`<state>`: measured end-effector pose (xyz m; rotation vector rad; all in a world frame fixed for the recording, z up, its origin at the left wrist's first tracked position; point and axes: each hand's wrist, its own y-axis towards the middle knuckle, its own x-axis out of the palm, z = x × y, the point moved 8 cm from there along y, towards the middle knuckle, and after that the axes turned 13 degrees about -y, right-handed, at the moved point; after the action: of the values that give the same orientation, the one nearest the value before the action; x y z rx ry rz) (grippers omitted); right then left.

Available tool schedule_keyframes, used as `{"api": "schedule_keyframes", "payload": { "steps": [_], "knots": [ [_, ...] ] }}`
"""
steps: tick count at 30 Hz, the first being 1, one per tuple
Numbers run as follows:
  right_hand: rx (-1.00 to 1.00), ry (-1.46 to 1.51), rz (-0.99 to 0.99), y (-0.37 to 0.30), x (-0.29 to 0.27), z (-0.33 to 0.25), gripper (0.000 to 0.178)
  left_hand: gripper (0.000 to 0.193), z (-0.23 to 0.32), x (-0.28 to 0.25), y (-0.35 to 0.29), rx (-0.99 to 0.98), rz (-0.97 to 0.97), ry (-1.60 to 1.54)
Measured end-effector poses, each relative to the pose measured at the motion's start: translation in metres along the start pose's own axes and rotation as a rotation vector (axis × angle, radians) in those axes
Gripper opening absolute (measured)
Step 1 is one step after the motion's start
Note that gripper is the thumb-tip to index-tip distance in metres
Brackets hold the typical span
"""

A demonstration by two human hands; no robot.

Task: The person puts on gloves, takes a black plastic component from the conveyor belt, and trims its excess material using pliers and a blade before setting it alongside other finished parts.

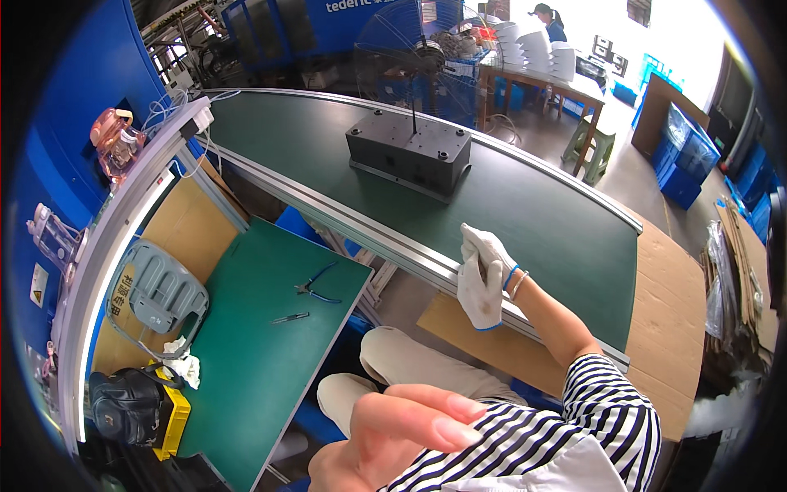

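My right hand (492,250) wears a white knit glove with a blue cuff and is over the near edge of the green conveyor belt (557,238). Its fingers close on a second white glove (478,297), whose blue-edged cuff hangs down over the metal rail. A bracelet circles that wrist. Close to the camera, low in the middle, is my left hand (393,439), bare. Two of its fingers stretch out to the right with nothing visible in them; its other fingers are partly hidden. On the belt, beyond the gloves, stands a black box-shaped part (410,156) with metal flanges.
To the left, a green table (270,344) bears blue-handled pliers (316,287), a slim metal tool (290,317), a grey plastic chair (160,287), a black bag (127,410) and a yellow crate (174,418). A large fan (428,57) stands behind the belt. Cardboard (668,303) lies right.
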<state>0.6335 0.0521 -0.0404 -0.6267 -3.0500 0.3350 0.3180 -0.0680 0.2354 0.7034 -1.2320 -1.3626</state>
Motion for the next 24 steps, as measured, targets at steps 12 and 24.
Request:
{"api": "schedule_keyframes", "payload": {
  "steps": [12, 24],
  "knots": [
    [0.019, 0.001, 0.018, -0.008, -0.011, 0.008, 0.047, 0.059, -0.005, -0.004, 0.001, -0.126, 0.171, 0.014],
    [-0.009, -0.065, 0.063, -0.016, -0.016, 0.007, 0.048, 0.061, 0.004, 0.001, 0.000, -0.134, 0.263, 0.067]
  ]
}}
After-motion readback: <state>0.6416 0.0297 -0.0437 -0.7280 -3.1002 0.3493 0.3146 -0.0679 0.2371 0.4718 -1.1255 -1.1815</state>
